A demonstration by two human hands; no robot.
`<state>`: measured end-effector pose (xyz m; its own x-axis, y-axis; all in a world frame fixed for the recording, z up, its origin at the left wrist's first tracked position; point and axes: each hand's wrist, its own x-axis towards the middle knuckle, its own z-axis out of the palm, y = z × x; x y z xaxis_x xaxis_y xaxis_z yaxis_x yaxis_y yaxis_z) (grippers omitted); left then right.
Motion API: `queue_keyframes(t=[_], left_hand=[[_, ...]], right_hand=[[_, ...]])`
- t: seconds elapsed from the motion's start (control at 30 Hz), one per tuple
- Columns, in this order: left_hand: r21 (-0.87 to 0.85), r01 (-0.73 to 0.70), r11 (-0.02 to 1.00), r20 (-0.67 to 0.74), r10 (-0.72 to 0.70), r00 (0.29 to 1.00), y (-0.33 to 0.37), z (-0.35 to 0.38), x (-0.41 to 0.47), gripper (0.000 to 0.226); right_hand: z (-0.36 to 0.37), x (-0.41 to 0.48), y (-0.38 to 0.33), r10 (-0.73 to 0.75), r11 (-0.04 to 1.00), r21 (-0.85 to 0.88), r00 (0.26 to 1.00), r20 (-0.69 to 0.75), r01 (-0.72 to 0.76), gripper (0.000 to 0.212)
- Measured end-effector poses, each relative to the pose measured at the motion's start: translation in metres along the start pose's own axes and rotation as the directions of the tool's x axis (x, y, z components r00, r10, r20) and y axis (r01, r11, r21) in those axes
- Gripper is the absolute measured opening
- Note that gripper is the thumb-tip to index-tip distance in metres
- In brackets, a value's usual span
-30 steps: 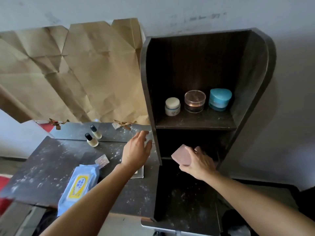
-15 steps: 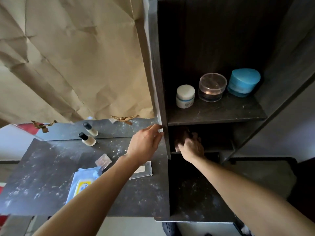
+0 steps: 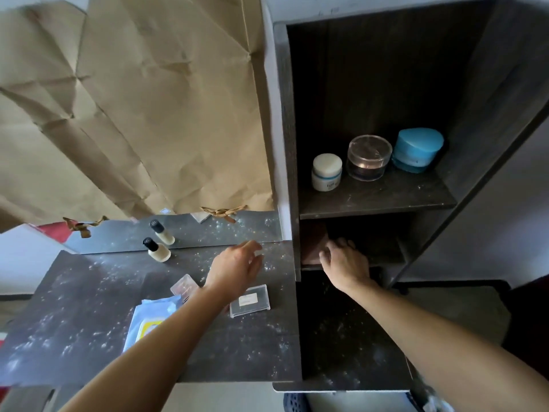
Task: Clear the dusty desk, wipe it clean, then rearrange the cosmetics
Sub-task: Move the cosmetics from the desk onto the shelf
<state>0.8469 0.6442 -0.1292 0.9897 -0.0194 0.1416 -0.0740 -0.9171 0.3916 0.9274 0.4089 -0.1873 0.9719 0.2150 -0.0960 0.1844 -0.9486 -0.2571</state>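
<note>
Now, counts: two hands, three jars, two flat clear cases, one bottle, one wipes pack.
Wipes pack (image 3: 148,319): blue, at the desk's near edge, long axis running toward the viewer; partly under the left forearm.
Bottle (image 3: 156,249): upright, black cap up, against the mirror (its reflection sits just behind).
Clear cases: small one (image 3: 184,286) tilted; larger one (image 3: 250,301) flat, long axis left-right.
Left hand (image 3: 236,267): above the desk, fingers loosely spread, holding nothing.
Right hand (image 3: 346,261): in the lower shelf compartment, fingers on a pink compact (image 3: 313,243); grip unclear.
Upper shelf: white jar (image 3: 326,171), clear jar (image 3: 369,157), blue jar (image 3: 417,150), in a row.
Surface: dark desk (image 3: 74,322) speckled with white dust; brown paper (image 3: 133,99) covers the wall.
</note>
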Motion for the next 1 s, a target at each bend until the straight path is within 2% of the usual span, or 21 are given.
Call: queue_keyframes(t=[0.17, 0.27, 0.4, 0.47, 0.6, 0.73, 1.0], left_hand=[[0.095, 0.22, 0.971, 0.129, -0.232, 0.964, -0.021, 0.008, -0.074, 0.029], [0.068, 0.312, 0.948, 0.111, -0.318, 0.942, -0.029, 0.009, -0.121, 0.02], [0.129, 0.465, 0.876, 0.109, -0.479, 0.871, -0.041, 0.003, -0.167, 0.01], [0.121, 0.526, 0.842, 0.079, -0.537, 0.84, -0.053, -0.004, -0.183, 0.013], [0.122, 0.602, 0.789, 0.012, -0.607, 0.794, -0.079, -0.018, -0.192, 0.022], [0.089, 0.653, 0.752, 0.006, -0.656, 0.755, -0.12, -0.027, -0.189, 0.024], [-0.028, 0.651, 0.758, 0.093, -0.647, 0.757, -0.234, -0.037, -0.146, 0.025]], right_hand=[[0.006, -0.045, -0.002, -0.184, 0.969, 0.143, 0.976, -0.116, 0.2, 0.019], [0.017, -0.068, -0.022, -0.278, 0.946, 0.153, 0.957, -0.078, 0.287, 0.02], [0.028, -0.091, -0.055, -0.387, 0.909, 0.169, 0.922, 0.003, 0.381, 0.022], [0.03, -0.096, -0.074, -0.454, 0.882, 0.155, 0.891, 0.028, 0.445, 0.022], [0.031, -0.089, -0.112, -0.554, 0.83, 0.123, 0.83, 0.069, 0.544, 0.022], [0.044, -0.069, -0.156, -0.592, 0.806, 0.112, 0.794, 0.138, 0.581, 0.023], [0.098, -0.002, -0.263, -0.525, 0.82, -0.031, 0.772, 0.357, 0.572, 0.041]])
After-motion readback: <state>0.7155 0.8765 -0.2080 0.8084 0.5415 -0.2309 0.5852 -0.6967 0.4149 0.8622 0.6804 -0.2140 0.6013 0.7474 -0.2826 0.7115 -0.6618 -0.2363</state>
